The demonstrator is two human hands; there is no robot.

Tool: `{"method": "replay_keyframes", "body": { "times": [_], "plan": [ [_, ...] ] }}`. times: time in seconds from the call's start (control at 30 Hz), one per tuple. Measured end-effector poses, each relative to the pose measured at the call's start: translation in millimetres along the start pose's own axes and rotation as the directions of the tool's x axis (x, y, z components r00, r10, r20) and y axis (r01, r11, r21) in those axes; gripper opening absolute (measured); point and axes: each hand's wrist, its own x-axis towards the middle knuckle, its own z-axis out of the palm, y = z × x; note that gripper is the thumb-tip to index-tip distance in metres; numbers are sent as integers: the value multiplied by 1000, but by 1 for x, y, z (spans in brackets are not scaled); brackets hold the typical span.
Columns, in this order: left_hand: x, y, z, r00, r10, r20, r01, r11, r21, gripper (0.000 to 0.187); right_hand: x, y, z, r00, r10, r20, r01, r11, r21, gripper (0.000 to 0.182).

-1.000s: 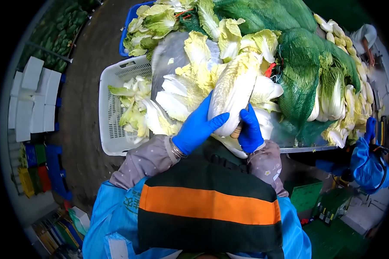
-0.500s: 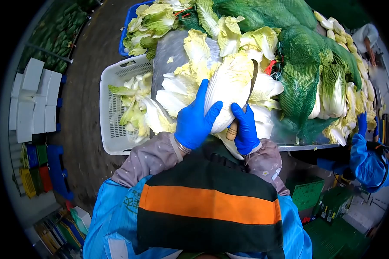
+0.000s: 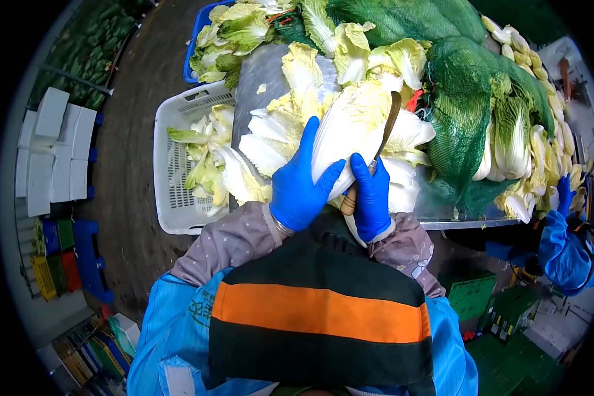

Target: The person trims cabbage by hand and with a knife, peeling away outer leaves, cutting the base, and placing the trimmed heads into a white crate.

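Observation:
A trimmed napa cabbage [image 3: 350,125], pale white with a yellow top, lies between my two blue-gloved hands. My left hand [image 3: 301,181] grips its left side, thumb across the lower front. In my right hand [image 3: 372,195] is a knife [image 3: 391,124] with a wooden handle; its curved blade points up along the cabbage's right side. The right fingers are near or against the cabbage's lower right. Loose cabbage leaves [image 3: 270,138] surround it on the metal table [image 3: 249,82].
Left of the table stands a white crate [image 3: 167,198] with leaves inside; a blue crate [image 3: 193,49] of leaves is behind. Green mesh sacks [image 3: 459,105] of cabbages fill the right side. A co-worker in a blue sleeve [image 3: 558,247] works at the far right.
My right hand and the knife have shifted slightly, and more of the blade now shows beside the cabbage. My left hand stays on the cabbage. The co-worker's hand has moved.

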Motion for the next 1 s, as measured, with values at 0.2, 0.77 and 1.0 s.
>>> {"method": "replay_keyframes", "body": {
  "times": [0.2,0.77,1.0],
  "plan": [
    [-2,-13,2,997,-55,-59,50,995,-89,48,2,2,-3,1000,4,-17,-5,995,-96,36],
    [53,-1,-39,987,-149,-58,112,906,-408,31,4,7,-8,978,-117,172,172,920,-351,54],
    [13,-25,-11,992,-125,11,124,956,-266,89,7,1,-8,1000,-8,-28,1,972,-235,41]
  ]
}}
